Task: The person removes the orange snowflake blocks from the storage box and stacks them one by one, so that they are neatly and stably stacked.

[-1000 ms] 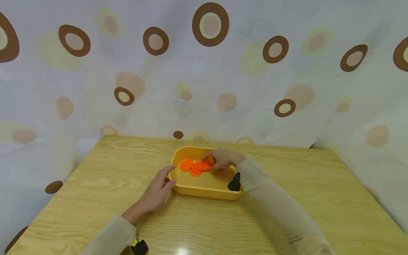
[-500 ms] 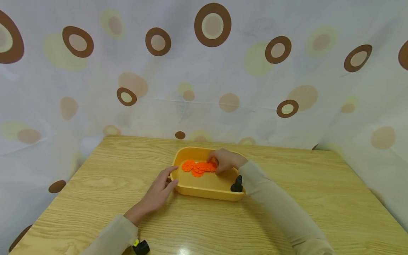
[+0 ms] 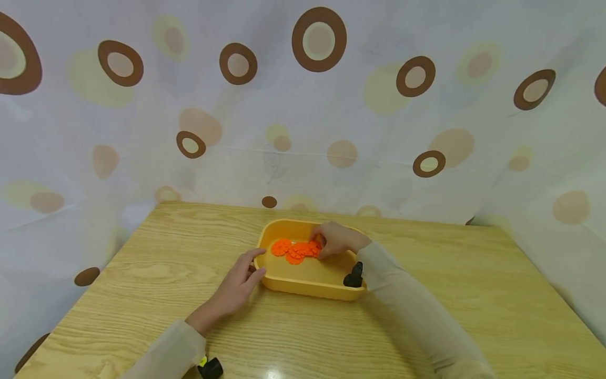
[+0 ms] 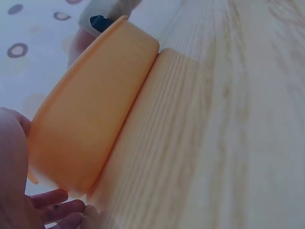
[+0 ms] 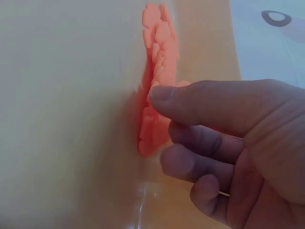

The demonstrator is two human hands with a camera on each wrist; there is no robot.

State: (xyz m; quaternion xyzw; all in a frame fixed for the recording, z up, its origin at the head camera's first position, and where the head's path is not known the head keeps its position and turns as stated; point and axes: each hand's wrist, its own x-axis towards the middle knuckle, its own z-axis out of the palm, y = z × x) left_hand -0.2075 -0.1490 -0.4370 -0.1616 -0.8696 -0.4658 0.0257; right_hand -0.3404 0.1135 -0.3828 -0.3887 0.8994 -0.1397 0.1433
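Note:
A shallow yellow plastic tub (image 3: 310,287) stands on the wooden table. On its floor lie several flat orange discs (image 3: 294,255) with scalloped edges, overlapping in a row; their exact kind is unclear. My right hand (image 3: 337,238) reaches in over the right side and pinches the row's right-end disc between thumb and fingers. From the right wrist view, the thumb (image 5: 190,102) presses against the orange pile (image 5: 159,67), and the other fingers curl behind it. My left hand (image 3: 236,281) grips the tub's left end, thumb and index finger at the rim; its lower fingers (image 4: 52,198) curl beside the outer wall.
The dark wrist camera (image 3: 354,275) of my right arm hangs over the tub's front right corner. Another black device (image 3: 210,367) is by my left sleeve. Behind the table (image 3: 293,337) hangs a patterned cloth (image 3: 303,116) with brown rings.
The head view has shifted slightly, so the scene sits a little further right. My right fingers have moved slightly at the right-end disc, which shows more now. My left hand stays at the tub.

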